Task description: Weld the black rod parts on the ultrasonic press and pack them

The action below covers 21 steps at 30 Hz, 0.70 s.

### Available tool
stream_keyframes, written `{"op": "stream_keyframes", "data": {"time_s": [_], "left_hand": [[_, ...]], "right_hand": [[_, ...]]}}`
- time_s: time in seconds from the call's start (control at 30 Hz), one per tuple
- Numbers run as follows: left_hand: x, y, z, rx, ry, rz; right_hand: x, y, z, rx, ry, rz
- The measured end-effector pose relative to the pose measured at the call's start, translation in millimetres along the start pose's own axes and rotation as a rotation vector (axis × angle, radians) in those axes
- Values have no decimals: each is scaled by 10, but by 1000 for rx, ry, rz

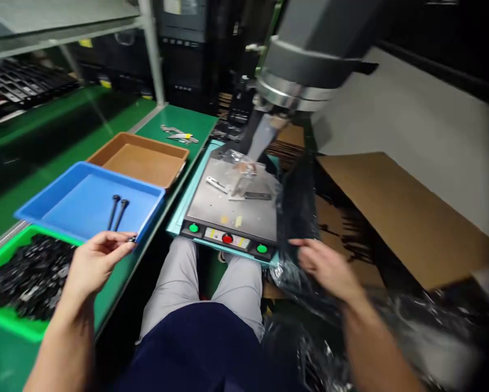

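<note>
My left hand [99, 258] is over the front edge of the blue tray [56, 204], thumb and fingers pinching a small dark part [132, 238] too small to name. Two black rods with wider heads [117, 212] lean in that tray, just beyond my fingers. Beside the black plastic bag [299, 207] is my right hand [326, 267], blurred, its index finger pointing left; any grip is unclear. Between the hands stands a machine plate [203, 209] with two green buttons [193, 227] and a red one [227, 238]. Clear plastic and small metal pieces [257, 196] lie under the machine head [264, 130].
At left, a green bin [13, 324] holds many black parts. A brown tray [175, 152] and some metal tools [179, 134] sit farther back on the green bench. To the right are an open carton's flap [411, 218], dark parts inside it and crumpled clear plastic [424, 326].
</note>
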State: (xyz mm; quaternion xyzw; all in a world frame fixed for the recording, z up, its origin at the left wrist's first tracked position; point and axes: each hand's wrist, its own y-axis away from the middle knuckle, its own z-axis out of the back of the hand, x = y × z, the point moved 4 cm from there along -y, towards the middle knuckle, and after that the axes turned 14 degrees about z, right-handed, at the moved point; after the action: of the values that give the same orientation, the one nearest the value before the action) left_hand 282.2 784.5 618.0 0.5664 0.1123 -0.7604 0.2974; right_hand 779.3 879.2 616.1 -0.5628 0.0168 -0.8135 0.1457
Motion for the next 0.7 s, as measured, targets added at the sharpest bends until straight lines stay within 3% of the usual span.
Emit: {"op": "stream_keyframes", "data": {"time_s": [0.1, 0.13, 0.23, 0.33, 0.47, 0.63, 0.7], "left_hand": [[-196, -2, -852, 338, 231, -7], [-267, 35, -1085, 429, 281, -25], [-449, 160, -1522, 644, 343, -135], [-504, 247, -1653, 764, 342, -188], [-448, 278, -1669, 810, 320, -177], [-369, 250, -1736, 849, 301, -146], [-342, 261, -1764, 826, 282, -160]], "right_hand": [[131, 2, -947, 295, -118, 129], [185, -28, -1197, 337, -131, 185], [354, -67, -1608, 349, -136, 305], [469, -50, -1645, 350, -98, 370], [475, -35, -1581, 342, -46, 407], [309, 21, -1713, 447, -478, 144], [254, 38, -1757, 428, -567, 93]]}}
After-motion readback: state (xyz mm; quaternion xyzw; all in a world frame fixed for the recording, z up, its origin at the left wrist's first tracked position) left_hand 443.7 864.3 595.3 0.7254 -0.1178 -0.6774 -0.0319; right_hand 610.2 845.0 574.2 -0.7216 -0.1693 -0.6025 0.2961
